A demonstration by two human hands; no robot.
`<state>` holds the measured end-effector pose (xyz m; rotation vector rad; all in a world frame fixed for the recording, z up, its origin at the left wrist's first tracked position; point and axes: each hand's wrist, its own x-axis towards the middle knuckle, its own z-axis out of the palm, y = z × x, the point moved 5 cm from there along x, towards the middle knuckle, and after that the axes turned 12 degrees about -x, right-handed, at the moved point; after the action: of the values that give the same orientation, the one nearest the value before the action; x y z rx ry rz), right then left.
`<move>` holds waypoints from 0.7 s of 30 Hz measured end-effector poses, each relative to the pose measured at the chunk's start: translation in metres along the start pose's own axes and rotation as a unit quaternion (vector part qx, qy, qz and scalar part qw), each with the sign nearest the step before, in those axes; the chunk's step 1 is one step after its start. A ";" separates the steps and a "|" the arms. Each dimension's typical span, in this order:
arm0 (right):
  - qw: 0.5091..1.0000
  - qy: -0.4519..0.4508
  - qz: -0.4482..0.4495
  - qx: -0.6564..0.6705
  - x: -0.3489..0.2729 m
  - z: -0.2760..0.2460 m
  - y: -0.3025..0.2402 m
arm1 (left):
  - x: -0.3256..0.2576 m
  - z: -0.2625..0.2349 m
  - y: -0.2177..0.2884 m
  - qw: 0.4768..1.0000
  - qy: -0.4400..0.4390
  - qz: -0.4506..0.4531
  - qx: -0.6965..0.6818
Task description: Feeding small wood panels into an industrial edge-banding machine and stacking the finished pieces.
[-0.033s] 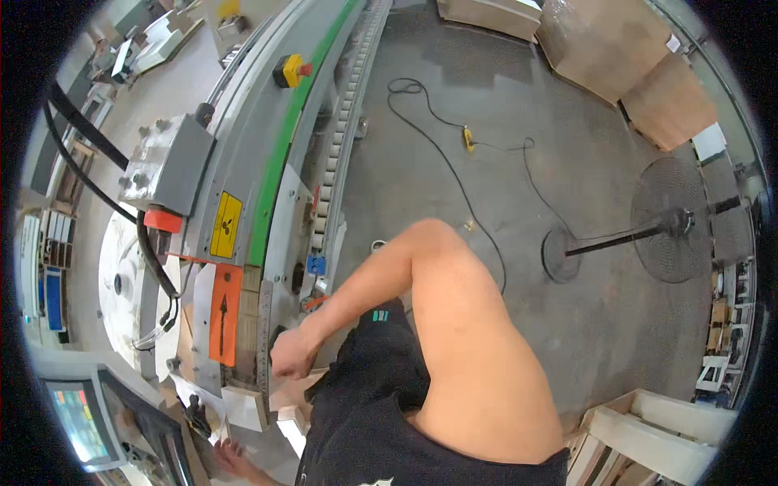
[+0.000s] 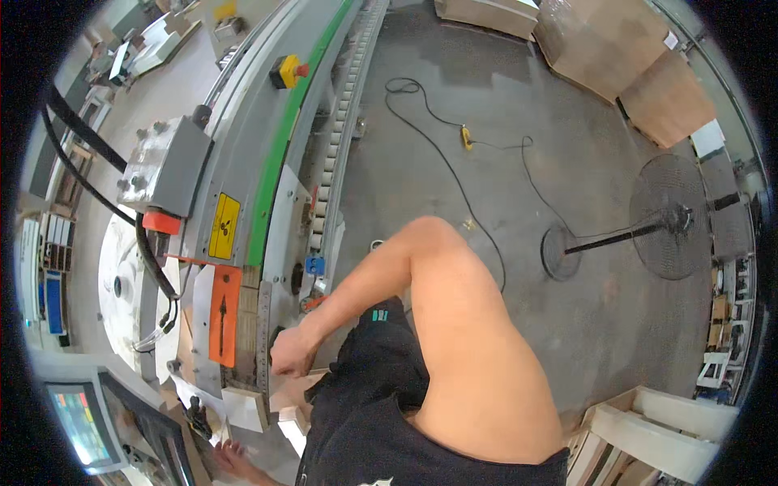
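Hands (image 2: 292, 350) rest against grey metal machine (image 2: 243, 162) edge.

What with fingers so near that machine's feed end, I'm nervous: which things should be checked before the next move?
1. Right hand clear of the feed: not ok, it sits at the metal ruler.
2. Right hand's grip: cannot tell.
3. Left hand placement: cannot tell, it is at the picture's edge.
4. Yellow stop button within reach: not ok, it is far up the machine.
5. Floor cable tidy: not ok, it lies loose.
6. Control screen lit: ok.
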<state>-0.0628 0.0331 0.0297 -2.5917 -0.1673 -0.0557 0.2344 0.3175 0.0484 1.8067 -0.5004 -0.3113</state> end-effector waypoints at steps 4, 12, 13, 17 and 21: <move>0.999 -0.027 -0.010 -0.044 -0.005 -0.008 -0.002 | 0.024 -0.009 -0.011 0.997 -0.043 -0.059 -0.036; 0.984 0.041 0.102 0.139 0.023 -0.020 0.011 | -0.020 -0.001 -0.008 1.000 -0.026 -0.002 -0.004; 0.981 0.036 0.149 0.117 0.025 -0.025 0.010 | -0.018 0.012 -0.004 0.992 -0.048 -0.001 0.118; 0.961 0.105 0.141 0.214 0.043 -0.006 0.002 | -0.034 0.047 0.006 0.986 -0.004 -0.078 0.147; 0.954 0.105 0.155 0.234 0.073 0.030 -0.001 | -0.048 0.049 -0.022 0.992 0.043 -0.083 0.086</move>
<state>0.0094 0.0575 0.0097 -2.0914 0.2737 -0.1568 0.1746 0.3049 0.0113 2.0262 -0.3257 -0.3095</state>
